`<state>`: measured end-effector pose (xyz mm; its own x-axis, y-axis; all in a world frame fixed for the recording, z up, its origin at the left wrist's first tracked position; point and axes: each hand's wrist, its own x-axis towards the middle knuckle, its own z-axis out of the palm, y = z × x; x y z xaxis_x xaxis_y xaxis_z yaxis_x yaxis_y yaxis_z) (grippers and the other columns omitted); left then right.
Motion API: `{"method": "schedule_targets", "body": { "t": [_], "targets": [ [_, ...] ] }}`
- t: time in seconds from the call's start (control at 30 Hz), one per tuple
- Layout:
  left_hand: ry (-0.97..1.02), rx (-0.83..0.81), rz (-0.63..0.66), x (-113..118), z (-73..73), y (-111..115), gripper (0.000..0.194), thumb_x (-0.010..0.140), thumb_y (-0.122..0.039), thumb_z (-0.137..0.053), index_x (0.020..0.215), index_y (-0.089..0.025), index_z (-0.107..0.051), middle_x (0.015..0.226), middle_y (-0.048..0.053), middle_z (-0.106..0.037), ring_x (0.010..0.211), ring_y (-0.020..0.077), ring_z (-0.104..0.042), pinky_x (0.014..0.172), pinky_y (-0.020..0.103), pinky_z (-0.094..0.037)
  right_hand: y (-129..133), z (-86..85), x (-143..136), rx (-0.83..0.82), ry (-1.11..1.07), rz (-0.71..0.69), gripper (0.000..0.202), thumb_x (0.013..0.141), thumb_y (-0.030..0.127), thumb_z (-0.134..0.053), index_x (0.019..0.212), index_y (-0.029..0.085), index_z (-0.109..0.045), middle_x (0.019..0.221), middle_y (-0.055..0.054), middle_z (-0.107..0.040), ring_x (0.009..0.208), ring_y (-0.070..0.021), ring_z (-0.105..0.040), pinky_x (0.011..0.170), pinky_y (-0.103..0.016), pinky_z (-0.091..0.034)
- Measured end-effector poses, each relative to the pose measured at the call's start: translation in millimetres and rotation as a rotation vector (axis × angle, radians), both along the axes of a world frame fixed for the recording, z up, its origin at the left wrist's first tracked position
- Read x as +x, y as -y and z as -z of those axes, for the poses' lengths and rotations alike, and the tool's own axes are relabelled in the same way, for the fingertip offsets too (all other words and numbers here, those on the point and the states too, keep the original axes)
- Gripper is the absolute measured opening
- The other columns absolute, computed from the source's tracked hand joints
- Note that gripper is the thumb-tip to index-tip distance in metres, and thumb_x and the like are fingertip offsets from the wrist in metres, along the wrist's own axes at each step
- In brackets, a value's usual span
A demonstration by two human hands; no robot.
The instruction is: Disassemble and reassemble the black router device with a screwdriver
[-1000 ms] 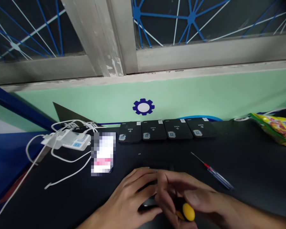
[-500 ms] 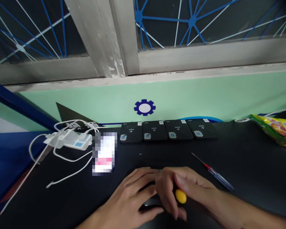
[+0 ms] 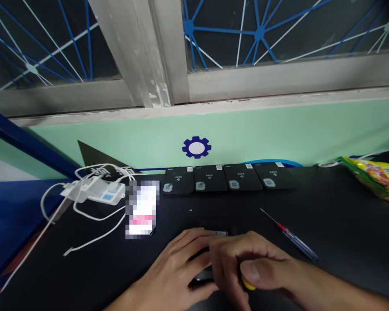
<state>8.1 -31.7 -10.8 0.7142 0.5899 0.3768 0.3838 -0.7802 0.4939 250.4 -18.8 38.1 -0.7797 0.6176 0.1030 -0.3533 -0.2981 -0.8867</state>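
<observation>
My left hand [image 3: 178, 263] lies with fingers spread over a flat black device [image 3: 220, 233] on the table, bracing it. Most of that device is hidden under both hands; a printed label shows at its far edge. Above it, my right hand [image 3: 246, 268] is curled around a tool with a rounded yellow end [image 3: 248, 283]. Its thumb presses near that end, and the tool's shaft and tip are out of sight. To the right lies a thin screwdriver [image 3: 294, 239] with a clear blue handle and a red collar. Two tiny bright bits [image 3: 190, 210] rest beyond my left hand.
Several flat black cases [image 3: 210, 179] stand in a row by the wall. At the left are a phone with a blurred screen [image 3: 142, 209], a white power strip [image 3: 108, 193] and loose white cables [image 3: 94, 217]. A yellow-green snack bag [image 3: 376, 179] lies far right.
My right hand has turned and its thumb has shifted over the yellow end, which now shows less and sits lower. More of the device's far edge and label shows. My left hand stays put.
</observation>
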Motion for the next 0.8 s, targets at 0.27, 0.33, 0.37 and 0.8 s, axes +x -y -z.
{"method": "schedule_targets", "body": {
  "t": [0.27, 0.33, 0.37, 0.8],
  "targets": [
    [0.000, -0.009, -0.015, 1, 1.2, 1, 0.044, 0.098, -0.031, -0.087, 0.137, -0.021, -0.069, 0.144, 0.011, -0.075, 0.137, 0.0306, -0.069, 0.119, 0.047, -0.058, 10, 1.7, 2, -0.016, 0.088, -0.009, 0.059, 0.114, 0.062, -0.048, 0.082, 0.015, -0.062, 0.072, -0.001, -0.055, 0.060, -0.0115, -0.049, 0.060, -0.024, -0.038],
    [-0.008, -0.019, -0.011, 0, 2.1, 1, 0.051, 0.096, -0.032, -0.089, 0.141, -0.023, -0.067, 0.147, 0.011, -0.073, 0.138, 0.0308, -0.069, 0.121, 0.049, -0.057, 11, 6.5, 1, 0.013, 0.103, -0.005, 0.065, 0.115, 0.065, -0.039, 0.079, 0.016, -0.062, 0.070, -0.002, -0.056, 0.061, -0.0134, -0.049, 0.062, -0.026, -0.038],
    [-0.006, -0.023, -0.012, 0, 2.5, 2, 0.052, 0.096, -0.032, -0.090, 0.142, -0.023, -0.067, 0.148, 0.011, -0.073, 0.138, 0.0309, -0.069, 0.121, 0.050, -0.057, 11, 8.5, 1, 0.012, 0.092, -0.004, 0.065, 0.114, 0.065, -0.041, 0.080, 0.015, -0.064, 0.071, -0.003, -0.056, 0.063, -0.0143, -0.048, 0.063, -0.028, -0.037],
    [0.001, -0.023, -0.012, 0, 0.1, 1, 0.050, 0.095, -0.026, -0.090, 0.140, -0.023, -0.068, 0.143, 0.009, -0.074, 0.137, 0.0300, -0.067, 0.119, 0.046, -0.057, 2, -9.9, 1, -0.041, 0.033, 0.007, 0.032, 0.098, 0.040, -0.064, 0.080, 0.014, -0.067, 0.076, -0.005, -0.060, 0.072, -0.0186, -0.055, 0.071, -0.032, -0.045]
  ]
}}
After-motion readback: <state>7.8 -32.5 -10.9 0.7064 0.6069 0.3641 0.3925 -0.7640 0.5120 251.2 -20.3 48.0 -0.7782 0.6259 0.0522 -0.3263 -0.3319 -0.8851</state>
